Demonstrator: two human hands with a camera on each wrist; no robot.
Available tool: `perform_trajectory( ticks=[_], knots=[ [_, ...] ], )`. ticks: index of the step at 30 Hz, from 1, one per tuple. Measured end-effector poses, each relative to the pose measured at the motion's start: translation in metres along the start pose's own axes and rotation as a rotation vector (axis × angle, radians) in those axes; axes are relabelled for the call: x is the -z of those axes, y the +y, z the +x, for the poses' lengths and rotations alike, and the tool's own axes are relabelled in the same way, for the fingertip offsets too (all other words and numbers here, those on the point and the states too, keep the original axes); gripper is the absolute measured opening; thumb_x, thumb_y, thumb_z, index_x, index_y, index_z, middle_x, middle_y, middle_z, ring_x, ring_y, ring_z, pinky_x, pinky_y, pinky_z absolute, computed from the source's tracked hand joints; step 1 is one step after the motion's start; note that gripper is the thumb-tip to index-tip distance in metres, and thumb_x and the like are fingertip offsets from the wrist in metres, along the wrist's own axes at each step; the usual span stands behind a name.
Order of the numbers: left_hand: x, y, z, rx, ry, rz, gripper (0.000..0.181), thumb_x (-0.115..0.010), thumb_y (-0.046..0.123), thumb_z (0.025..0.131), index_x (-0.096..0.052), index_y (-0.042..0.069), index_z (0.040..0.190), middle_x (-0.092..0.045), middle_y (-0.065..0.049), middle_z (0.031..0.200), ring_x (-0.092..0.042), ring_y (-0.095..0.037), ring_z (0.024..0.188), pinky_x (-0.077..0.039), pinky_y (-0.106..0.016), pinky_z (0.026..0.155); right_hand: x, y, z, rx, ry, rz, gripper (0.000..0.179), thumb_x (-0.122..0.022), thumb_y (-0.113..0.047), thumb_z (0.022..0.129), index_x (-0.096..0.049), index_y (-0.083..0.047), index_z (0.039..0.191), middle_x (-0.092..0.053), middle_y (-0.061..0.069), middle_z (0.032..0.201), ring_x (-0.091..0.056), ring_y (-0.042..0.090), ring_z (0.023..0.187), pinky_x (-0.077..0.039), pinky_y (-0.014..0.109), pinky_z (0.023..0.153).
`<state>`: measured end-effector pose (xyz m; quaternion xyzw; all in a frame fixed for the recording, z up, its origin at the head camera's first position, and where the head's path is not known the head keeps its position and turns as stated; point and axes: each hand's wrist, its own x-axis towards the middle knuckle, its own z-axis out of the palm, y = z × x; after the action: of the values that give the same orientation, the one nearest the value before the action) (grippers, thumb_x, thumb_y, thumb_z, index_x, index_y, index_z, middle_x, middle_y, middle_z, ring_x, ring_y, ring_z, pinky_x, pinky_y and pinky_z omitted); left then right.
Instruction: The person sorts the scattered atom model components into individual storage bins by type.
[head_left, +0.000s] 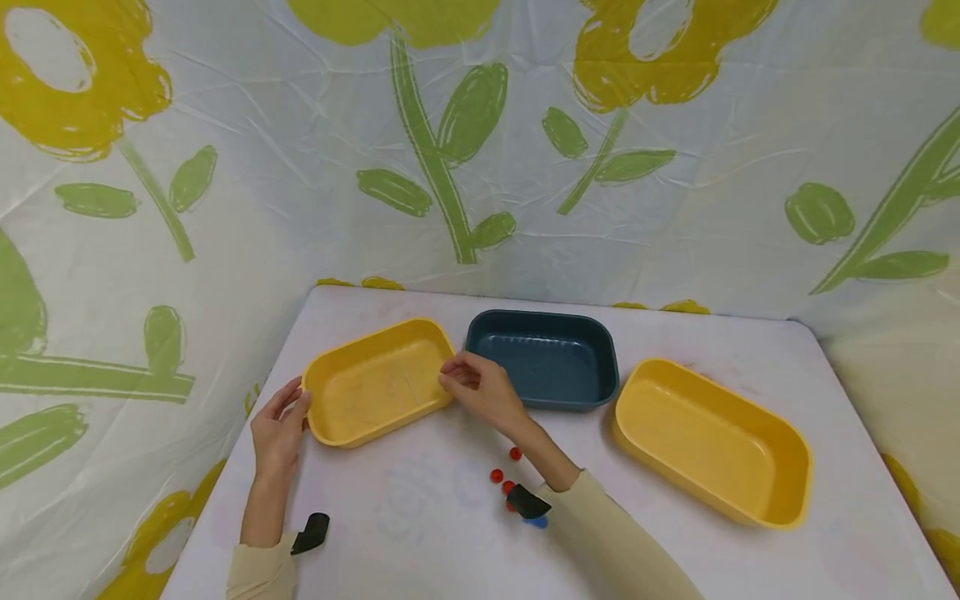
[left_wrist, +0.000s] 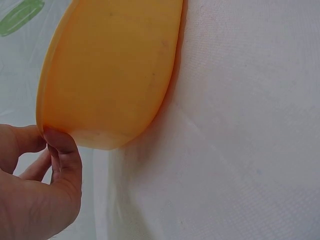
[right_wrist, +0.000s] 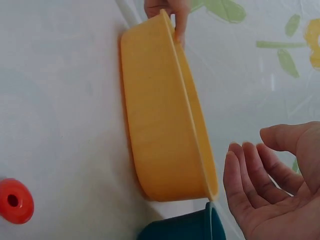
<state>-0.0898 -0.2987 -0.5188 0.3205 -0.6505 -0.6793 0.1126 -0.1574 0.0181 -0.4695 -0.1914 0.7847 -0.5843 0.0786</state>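
A shallow yellow plastic tub (head_left: 375,387) stands at the left of the table. My left hand (head_left: 279,433) pinches its left end at the rim, as the left wrist view shows, with thumb and fingertips at the tub's edge (left_wrist: 42,100). Over the opposite end, my right hand (head_left: 483,390) hovers by the rim with fingers loosely bent. In the right wrist view that hand (right_wrist: 280,185) holds nothing and is apart from the tub (right_wrist: 160,110). Nothing lies in this tub.
A dark teal tub (head_left: 540,367) stands close to the yellow one's right end. Farther right sits a second yellow tub (head_left: 712,442), angled. Several red pieces (head_left: 497,476), one (right_wrist: 16,201) with a central hole, and a blue piece (head_left: 536,522) lie near my right forearm.
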Motion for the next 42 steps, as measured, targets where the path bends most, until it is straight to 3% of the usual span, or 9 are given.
perform_trajectory(
  ticks=[9, 20, 30, 42],
  knots=[
    [0.001, 0.0, 0.0, 0.009, -0.015, -0.008, 0.045, -0.069, 0.018, 0.1, -0.06, 0.01, 0.144, -0.053, 0.0, 0.121, -0.061, -0.004, 0.089, -0.052, -0.013, 0.067, 0.015, -0.004, -0.023, -0.026, 0.018, 0.007, 0.017, -0.074, -0.012, 0.095, -0.071, -0.006, 0.111, -0.072, 0.005, 0.102, -0.068, 0.019, 0.093, -0.056, 0.024, 0.086],
    [0.0, 0.003, 0.001, 0.016, -0.007, 0.008, 0.045, -0.068, 0.019, 0.1, -0.06, 0.01, 0.144, -0.053, 0.0, 0.122, -0.061, -0.003, 0.087, -0.052, -0.012, 0.067, 0.034, -0.003, -0.047, -0.113, 0.047, -0.007, 0.018, -0.074, -0.02, 0.097, -0.071, -0.009, 0.112, -0.071, 0.005, 0.104, -0.067, 0.019, 0.094, -0.055, 0.025, 0.088],
    [-0.001, 0.001, 0.002, 0.016, -0.003, 0.018, 0.045, -0.069, 0.019, 0.1, -0.061, 0.011, 0.144, -0.054, 0.001, 0.12, -0.061, -0.004, 0.085, -0.052, -0.013, 0.067, 0.049, 0.003, -0.069, -0.144, 0.071, 0.004, 0.024, -0.072, -0.021, 0.098, -0.07, -0.006, 0.115, -0.071, 0.004, 0.104, -0.067, 0.02, 0.094, -0.055, 0.022, 0.088],
    [-0.001, -0.001, 0.002, 0.007, 0.006, -0.013, 0.046, -0.07, 0.019, 0.099, -0.061, 0.009, 0.143, -0.054, 0.002, 0.119, -0.06, -0.004, 0.089, -0.053, -0.013, 0.068, 0.063, 0.019, -0.095, -0.153, 0.134, -0.092, 0.022, -0.073, -0.021, 0.098, -0.07, -0.009, 0.116, -0.071, 0.002, 0.104, -0.066, 0.019, 0.096, -0.056, 0.023, 0.085]
  ],
)
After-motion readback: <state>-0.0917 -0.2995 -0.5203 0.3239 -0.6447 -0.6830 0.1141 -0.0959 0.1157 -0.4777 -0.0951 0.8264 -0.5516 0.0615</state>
